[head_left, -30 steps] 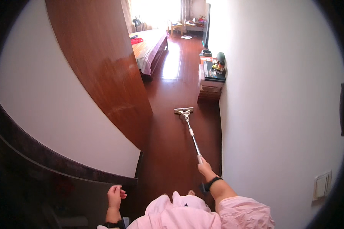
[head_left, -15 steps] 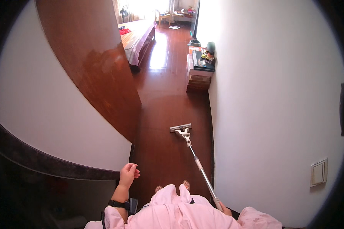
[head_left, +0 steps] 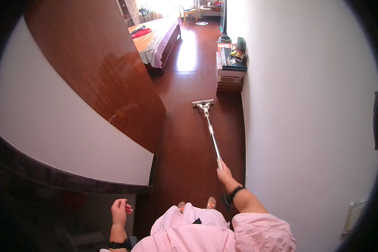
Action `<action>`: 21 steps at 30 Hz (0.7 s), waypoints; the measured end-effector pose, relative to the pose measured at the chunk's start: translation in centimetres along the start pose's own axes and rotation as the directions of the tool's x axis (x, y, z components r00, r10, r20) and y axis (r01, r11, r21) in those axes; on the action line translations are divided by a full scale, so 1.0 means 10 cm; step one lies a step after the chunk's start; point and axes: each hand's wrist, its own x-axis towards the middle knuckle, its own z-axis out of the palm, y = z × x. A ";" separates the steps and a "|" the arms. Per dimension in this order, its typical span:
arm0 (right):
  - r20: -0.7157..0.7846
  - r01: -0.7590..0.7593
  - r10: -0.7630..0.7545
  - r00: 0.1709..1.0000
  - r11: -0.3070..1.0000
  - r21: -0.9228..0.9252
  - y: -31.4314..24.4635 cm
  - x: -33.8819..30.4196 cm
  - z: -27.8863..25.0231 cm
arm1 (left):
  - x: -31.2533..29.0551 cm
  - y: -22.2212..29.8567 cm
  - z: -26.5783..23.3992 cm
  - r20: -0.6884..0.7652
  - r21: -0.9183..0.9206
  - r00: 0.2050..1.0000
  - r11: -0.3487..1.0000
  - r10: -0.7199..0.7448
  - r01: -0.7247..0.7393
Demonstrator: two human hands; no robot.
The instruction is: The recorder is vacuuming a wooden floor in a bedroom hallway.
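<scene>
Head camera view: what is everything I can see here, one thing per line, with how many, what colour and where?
mop: one, silvery pole with a flat pale head, on the floor ahead, head near the low cabinet.
floor: one, dark red-brown wood, down the middle.
wooden panel: one, glossy brown, left.
wall: one, white, right.
bed: one, pale cover with a red item on it, far left.
low cabinet: one, dark top with small items, against the wall.
fan: one, far end.
left hand: one, empty, loosely curled, low left.
right hand: one, grip closed on the mop pole.
</scene>
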 end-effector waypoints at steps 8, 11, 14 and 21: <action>0.017 -0.077 0.078 0.997 0.996 -0.043 -0.43 0.67 0.25 | -0.09 -0.06 -0.08 -0.037 -0.006 0.999 1.000 -0.010 0.010; -0.017 -0.010 0.009 1.000 0.997 -0.079 -0.15 0.02 -0.11 | 0.06 -0.06 0.08 0.061 -0.086 0.998 0.996 0.021 -0.016; -0.007 -0.016 0.015 1.000 0.987 -0.160 0.36 -0.94 -0.56 | 0.31 -0.08 0.33 0.169 -0.117 0.984 0.992 0.061 -0.041; 0.079 -0.152 0.176 0.981 0.958 -0.244 1.51 -3.29 -1.04 | 0.78 -0.04 0.75 0.336 -0.167 0.940 0.986 0.057 0.000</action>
